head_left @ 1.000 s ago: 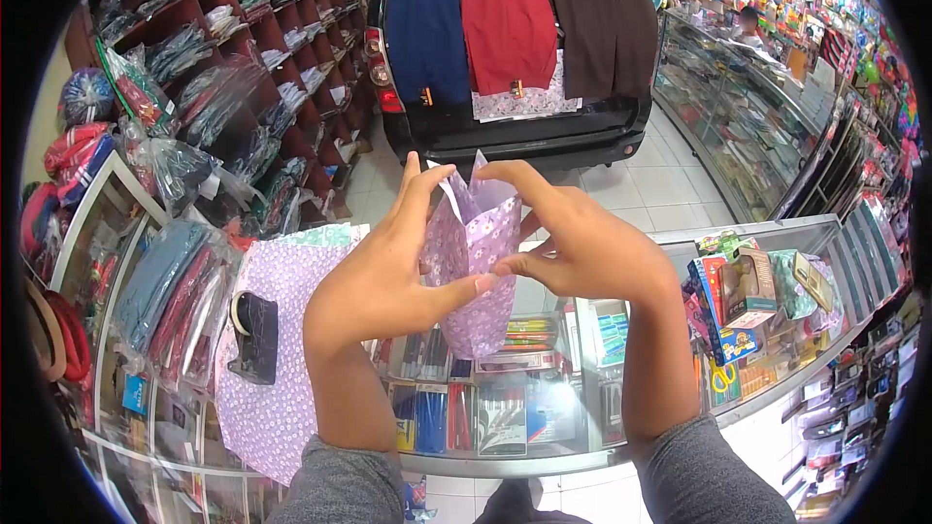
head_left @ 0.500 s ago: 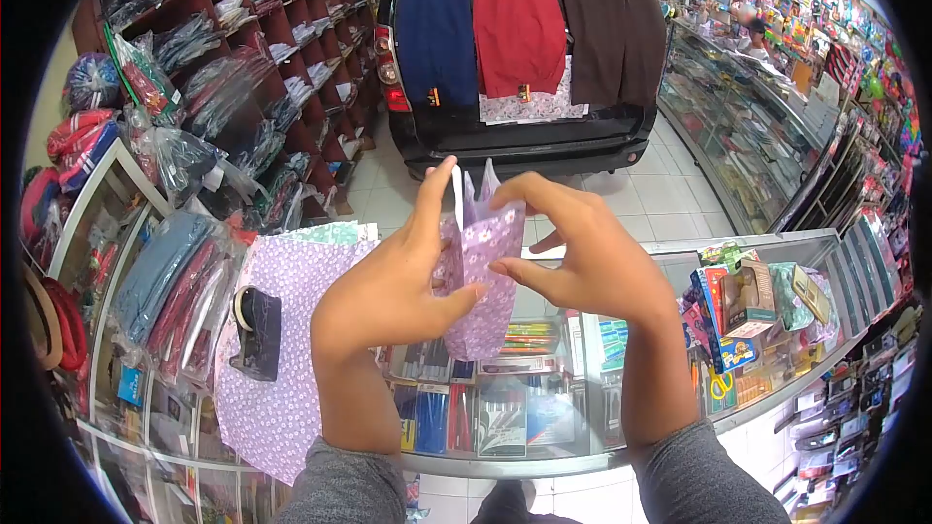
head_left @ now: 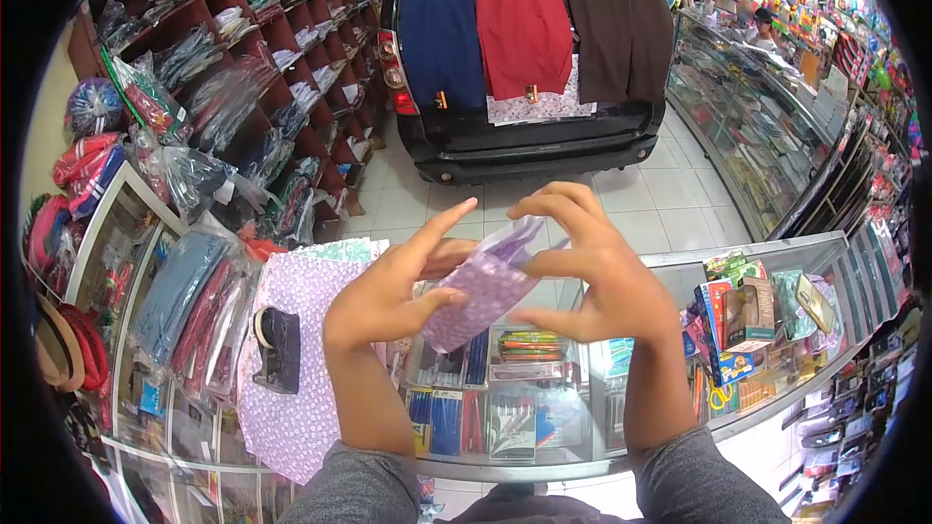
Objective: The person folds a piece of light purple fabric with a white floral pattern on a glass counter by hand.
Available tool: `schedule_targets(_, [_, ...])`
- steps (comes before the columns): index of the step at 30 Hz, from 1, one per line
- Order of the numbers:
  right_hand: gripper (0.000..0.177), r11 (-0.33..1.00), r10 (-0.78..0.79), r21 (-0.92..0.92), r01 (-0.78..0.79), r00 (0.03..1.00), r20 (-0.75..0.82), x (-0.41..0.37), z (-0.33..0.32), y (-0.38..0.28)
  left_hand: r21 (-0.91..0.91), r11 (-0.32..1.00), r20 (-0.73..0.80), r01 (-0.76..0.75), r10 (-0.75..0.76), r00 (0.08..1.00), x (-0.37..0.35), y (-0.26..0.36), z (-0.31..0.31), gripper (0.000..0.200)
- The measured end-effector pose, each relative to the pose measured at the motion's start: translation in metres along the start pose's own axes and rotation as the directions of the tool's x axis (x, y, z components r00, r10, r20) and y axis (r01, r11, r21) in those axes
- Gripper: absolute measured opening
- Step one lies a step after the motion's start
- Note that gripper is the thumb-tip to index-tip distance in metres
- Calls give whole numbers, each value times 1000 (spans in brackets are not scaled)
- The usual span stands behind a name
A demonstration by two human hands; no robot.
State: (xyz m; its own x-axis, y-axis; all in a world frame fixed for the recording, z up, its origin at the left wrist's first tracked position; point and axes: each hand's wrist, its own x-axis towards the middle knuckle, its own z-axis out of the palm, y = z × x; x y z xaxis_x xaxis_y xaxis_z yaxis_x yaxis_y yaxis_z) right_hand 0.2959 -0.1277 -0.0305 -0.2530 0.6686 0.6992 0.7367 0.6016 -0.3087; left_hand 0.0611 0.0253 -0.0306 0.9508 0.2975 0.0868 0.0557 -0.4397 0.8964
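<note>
A small purple paper bag [head_left: 476, 296] with white flowers is held tilted above the glass counter, its folded mouth up and to the right. My left hand [head_left: 403, 296] grips its left side, the thumb on the front and the fingers behind. At the mouth, my right hand [head_left: 607, 277] has its curled fingers about the upper right edge, while its thumb stands apart from the paper. Left of my hands, a black tape dispenser [head_left: 280, 354] rests on purple floral paper sheets [head_left: 301, 427].
Pens and stationery show inside the glass counter [head_left: 553, 473]. Boxes [head_left: 749, 315] and yellow scissors [head_left: 719, 397] are on the right. Plastic-wrapped clothes [head_left: 180, 281] lie left. Beyond stands a car [head_left: 534, 155] draped with trousers [head_left: 524, 19]. A person [head_left: 762, 34] is behind the far showcase.
The bag has gone from nearly upright to leaning right, with its mouth lower. My right thumb has come away from its front; my right fingers have shifted along the upper edge.
</note>
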Motion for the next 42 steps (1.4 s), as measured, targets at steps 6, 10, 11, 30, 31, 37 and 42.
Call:
schedule_targets(6, [25, 995, 102, 2, -102, 993, -63, -2, 5, 1, -20, 992, -110, 128, -129, 986, 7, 15, 13, 114])
schedule_targets(10, [23, 995, 102, -3, -102, 995, -8, -2, 2, 1, 355, 914, -54, -194, 227, 972, 10, 5, 7, 116])
schedule_targets(11, [21, 994, 111, -4, -111, 994, 13, -3, 1, 2, 439, 868, -31, -232, 273, 962, 11, 6, 7, 115])
schedule_targets(30, [36, 894, 221, 334, -300, 942, 253, -1, 5, -1, 691, 719, -156, -73, 248, 956, -15, 41, 23, 53])
schedule_targets(31, [36, 897, 220, 327, -298, 941, 256, 0, 6, -3, 690, 720, -160, -77, 255, 954, -15, 42, 26, 53])
schedule_targets(37, [41, 926, 217, 278, -257, 962, 167, 1, 20, -8, 651, 759, -224, -16, 213, 951, -15, 34, 28, 41])
schedule_targets(42, [61, 865, 327, 354, -355, 935, 138, -3, 32, -6, 471, 882, -277, -23, 172, 945, -10, 9, 30, 76])
